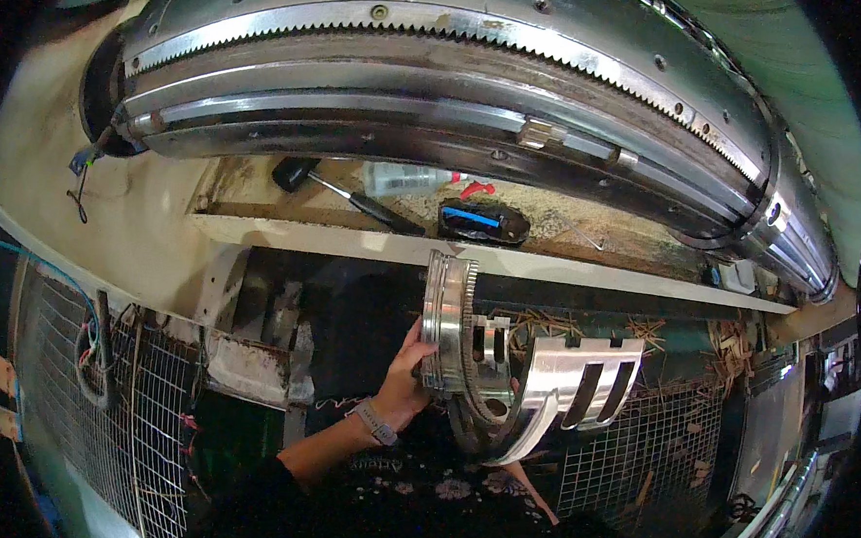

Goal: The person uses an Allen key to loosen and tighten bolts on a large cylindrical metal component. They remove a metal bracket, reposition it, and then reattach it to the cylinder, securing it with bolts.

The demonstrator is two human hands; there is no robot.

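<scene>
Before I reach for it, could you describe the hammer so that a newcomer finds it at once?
Find the long metal cylinder across the top, then the tan shelf below it. The hammer lies on the shelf's left part, head toward the left. Unlike the clear bottle beside it, it has a black head, silver neck and black grip.

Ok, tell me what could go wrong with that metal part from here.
1. The left hand holds the metal part by its ringed end; if the grip slipped, the part could drop.
2. The toothed ring looks close to the pale ledge in this view, so it might knock against it.
3. The fingers are bare, so metal edges could scrape them.
</scene>
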